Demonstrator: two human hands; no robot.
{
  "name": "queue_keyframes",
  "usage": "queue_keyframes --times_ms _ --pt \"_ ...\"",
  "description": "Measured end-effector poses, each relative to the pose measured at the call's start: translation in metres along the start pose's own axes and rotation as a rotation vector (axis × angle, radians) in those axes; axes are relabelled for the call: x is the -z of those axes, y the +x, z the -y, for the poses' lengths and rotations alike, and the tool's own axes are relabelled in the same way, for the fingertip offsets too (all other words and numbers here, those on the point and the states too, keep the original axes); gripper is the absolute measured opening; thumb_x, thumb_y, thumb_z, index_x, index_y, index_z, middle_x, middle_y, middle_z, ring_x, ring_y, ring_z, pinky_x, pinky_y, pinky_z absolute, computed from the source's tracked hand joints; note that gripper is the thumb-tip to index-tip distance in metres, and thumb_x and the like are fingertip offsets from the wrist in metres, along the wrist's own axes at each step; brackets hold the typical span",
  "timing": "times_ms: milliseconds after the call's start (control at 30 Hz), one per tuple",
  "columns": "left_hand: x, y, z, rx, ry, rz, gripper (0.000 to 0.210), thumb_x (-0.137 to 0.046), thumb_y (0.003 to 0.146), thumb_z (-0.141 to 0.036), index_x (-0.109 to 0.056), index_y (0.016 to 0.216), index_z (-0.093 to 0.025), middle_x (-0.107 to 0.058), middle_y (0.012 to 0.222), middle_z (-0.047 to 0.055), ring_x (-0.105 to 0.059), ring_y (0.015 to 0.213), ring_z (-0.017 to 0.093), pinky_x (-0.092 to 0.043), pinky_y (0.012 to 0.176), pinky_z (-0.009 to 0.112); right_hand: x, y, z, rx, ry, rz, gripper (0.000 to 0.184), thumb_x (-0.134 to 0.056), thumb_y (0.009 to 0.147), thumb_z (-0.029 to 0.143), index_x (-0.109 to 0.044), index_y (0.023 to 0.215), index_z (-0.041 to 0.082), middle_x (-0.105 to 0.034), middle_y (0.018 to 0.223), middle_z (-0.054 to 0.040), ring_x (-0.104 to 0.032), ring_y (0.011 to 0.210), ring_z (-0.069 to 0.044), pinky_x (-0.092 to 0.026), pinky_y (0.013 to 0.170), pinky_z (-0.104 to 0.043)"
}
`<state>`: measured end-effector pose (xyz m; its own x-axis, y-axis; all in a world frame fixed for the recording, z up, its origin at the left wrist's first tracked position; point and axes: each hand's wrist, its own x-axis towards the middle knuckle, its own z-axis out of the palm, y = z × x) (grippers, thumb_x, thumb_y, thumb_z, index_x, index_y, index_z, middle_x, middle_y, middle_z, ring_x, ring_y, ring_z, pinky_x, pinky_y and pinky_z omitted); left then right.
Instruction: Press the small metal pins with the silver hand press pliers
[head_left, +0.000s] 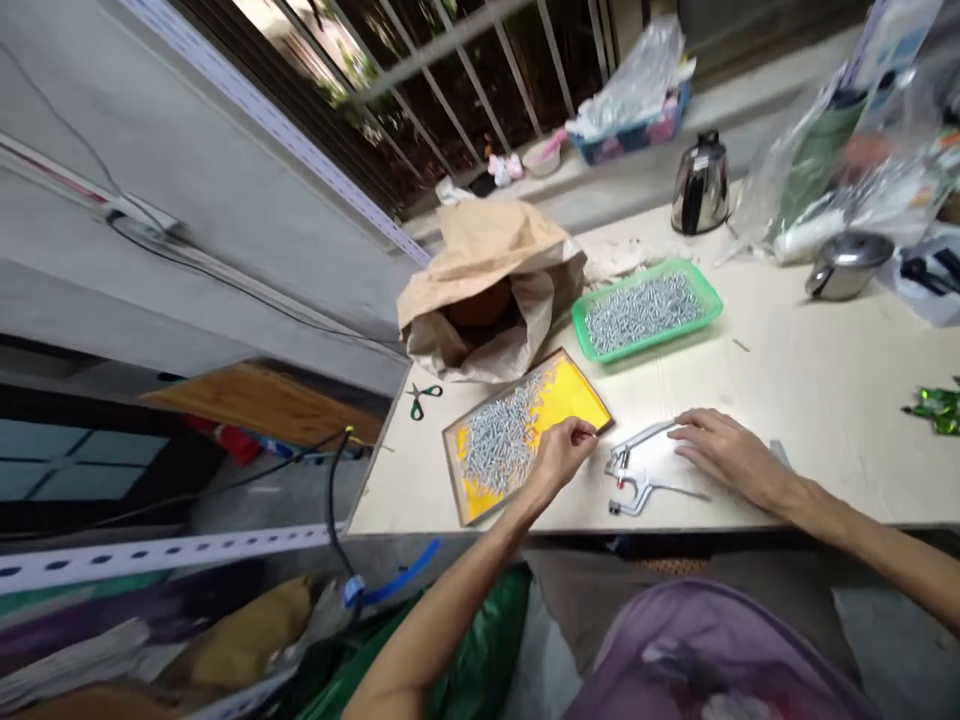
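Pliers point(642, 490), angular metal, separate left hand point(562, 455), pinching something tiny point(596, 435), from spread right hand point(731, 455).

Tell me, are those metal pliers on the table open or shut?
Open: the pliers have their two handles spread wide apart.

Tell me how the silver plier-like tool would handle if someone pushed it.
The plier-like tool would probably feel stiff, given its metallic look. Its spread handles might swing closer together. Lying flat with a branching outline, it seems likelier to slide than roll.
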<state>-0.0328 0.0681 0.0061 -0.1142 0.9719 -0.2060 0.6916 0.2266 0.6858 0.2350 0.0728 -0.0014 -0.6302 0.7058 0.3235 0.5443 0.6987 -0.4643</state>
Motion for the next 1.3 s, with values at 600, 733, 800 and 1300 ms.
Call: queue_keyframes --times_ms 600,733,800,1300 --pt "-0.027 -0.062 0.055 -0.212 0.549 0.123 0.012 -0.053 0.088 -0.014 -0.064 0.092 -0.016 -0.063 0.088 0.007 -0.058 0.085 0.020 -0.047 0.074 0.031 -0.034 -0.034 0.031 -0.087 -0.153 0.278 0.021 -0.044 0.095 0.014 -0.063 0.090 0.017 -0.059 0.084 -0.0069 -0.054 0.074 -0.018 -0.038 0.065 -0.030" --pt "-0.030 -0.072 0.063 -0.281 0.611 0.039 0.017 -0.047 0.092 -0.014 -0.063 0.096 -0.017 -0.059 0.087 0.007 -0.055 0.083 0.020 -0.046 0.074 0.031 -0.036 -0.035 0.029 -0.102 -0.156 0.303 0.021 -0.044 0.095 0.013 -0.064 0.087 0.015 -0.059 0.083 -0.0070 -0.055 0.073 -0.018 -0.037 0.065 -0.030" --pt "-0.030 -0.076 0.067 -0.306 0.645 0.019 0.019 -0.044 0.094 -0.013 -0.063 0.095 -0.018 -0.058 0.085 0.007 -0.054 0.082 0.020 -0.046 0.074 0.031 -0.037 -0.035 0.029 -0.101 -0.153 0.299 0.020 -0.045 0.094 0.013 -0.064 0.087 0.015 -0.060 0.082 -0.0069 -0.055 0.073 -0.019 -0.037 0.065 -0.031" --pt "-0.034 -0.058 0.030 0.367 -0.433 0.250 0.044 -0.077 0.062 -0.052 -0.066 0.073 -0.011 -0.052 0.051 -0.003 -0.042 0.044 0.007 -0.032 0.044 0.020 -0.040 -0.041 0.030 -0.101 -0.041 0.279 0.022 -0.043 0.090 0.003 -0.060 0.091 0.016 -0.058 0.088 -0.0069 -0.053 0.079 -0.020 -0.037 0.073 -0.031"
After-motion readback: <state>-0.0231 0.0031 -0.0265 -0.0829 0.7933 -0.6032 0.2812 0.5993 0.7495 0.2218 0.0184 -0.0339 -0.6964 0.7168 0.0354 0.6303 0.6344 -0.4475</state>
